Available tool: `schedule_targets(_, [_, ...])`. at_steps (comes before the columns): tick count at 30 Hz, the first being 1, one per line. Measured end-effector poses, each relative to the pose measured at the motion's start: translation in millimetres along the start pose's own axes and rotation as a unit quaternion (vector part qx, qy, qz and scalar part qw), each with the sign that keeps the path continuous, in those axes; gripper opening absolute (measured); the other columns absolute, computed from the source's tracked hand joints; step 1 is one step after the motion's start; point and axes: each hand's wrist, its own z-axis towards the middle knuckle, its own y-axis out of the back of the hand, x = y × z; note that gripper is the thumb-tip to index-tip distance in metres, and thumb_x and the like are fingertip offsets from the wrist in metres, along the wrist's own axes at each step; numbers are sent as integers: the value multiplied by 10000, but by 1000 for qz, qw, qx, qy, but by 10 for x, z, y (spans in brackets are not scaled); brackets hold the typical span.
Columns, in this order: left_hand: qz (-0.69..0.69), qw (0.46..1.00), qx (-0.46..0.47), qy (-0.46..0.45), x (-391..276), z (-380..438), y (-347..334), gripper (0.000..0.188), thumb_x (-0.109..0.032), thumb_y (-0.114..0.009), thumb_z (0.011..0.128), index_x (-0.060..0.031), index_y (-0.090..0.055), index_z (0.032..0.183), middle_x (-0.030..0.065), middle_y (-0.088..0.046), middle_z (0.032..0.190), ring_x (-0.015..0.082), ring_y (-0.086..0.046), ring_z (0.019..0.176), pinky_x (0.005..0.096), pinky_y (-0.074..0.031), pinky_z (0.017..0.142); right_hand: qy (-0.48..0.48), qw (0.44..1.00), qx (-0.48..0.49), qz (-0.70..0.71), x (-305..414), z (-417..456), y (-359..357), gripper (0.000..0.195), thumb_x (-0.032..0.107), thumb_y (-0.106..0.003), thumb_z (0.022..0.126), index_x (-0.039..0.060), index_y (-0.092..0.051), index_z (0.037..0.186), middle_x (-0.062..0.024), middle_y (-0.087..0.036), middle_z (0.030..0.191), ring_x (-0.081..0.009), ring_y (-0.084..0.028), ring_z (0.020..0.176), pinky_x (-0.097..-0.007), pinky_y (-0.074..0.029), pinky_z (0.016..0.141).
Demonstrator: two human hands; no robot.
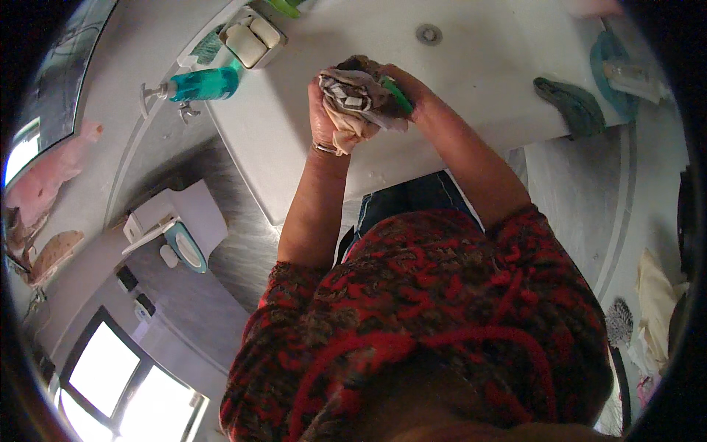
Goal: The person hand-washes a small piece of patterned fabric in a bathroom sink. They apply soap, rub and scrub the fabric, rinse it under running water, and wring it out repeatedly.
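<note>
Above a wide white basin [381, 160] I hold a wet-looking bundle of cloth [353, 99]. It is bunched up, beige and grey with a dark patterned part on top. My left hand [323, 119] cups it from the left side, fingers partly hidden behind the folds. My right hand [411, 88] grips its right side. Between that palm and the cloth shows a narrow bright green piece [396, 94]; I cannot tell what it is. A thin bracelet [325, 148] circles my left wrist.
On the basin's left rim lie a teal pump bottle [204, 84] and a dish [270, 53] with soap bars [246, 45]. A drain [428, 35] is at the far side. A dark green cloth [574, 108] drapes over the right edge. A toilet [190, 248] stands to the left.
</note>
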Motion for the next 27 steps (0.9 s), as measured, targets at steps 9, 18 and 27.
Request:
schedule_targets(9, [446,812,-95,-365,142,324,257,319,-274,-442,943,-79,-455,1195,72,-551,1084,202,-542,1000,327,-458,875,235,967,-89,-39,16,-202,-855,303,94,-593,834,66,-503,1122,-101,-577,1098,-200,-567,974,-329,-476,867])
schedule_targets(18, [218,970,-26,-101,59,25,-94,524,-495,-372,934,-94,-415,1270,67,-527,1150,191,-515,1036,341,-438,898,310,856,-232,-344,-65,-158,-964,436,36,-551,793,67,-430,1210,-118,-575,1123,-220,-547,1020,-319,-440,892])
schedule_targets(27, [253,935,-232,-84,284,109,278,427,-354,-571,863,9,-523,1081,56,-605,929,187,-587,775,323,-483,695,439,595,-354,-573,-522,78,-611,267,219,-499,875,78,-498,1101,-151,-529,1075,-347,-503,979,-410,-400,891])
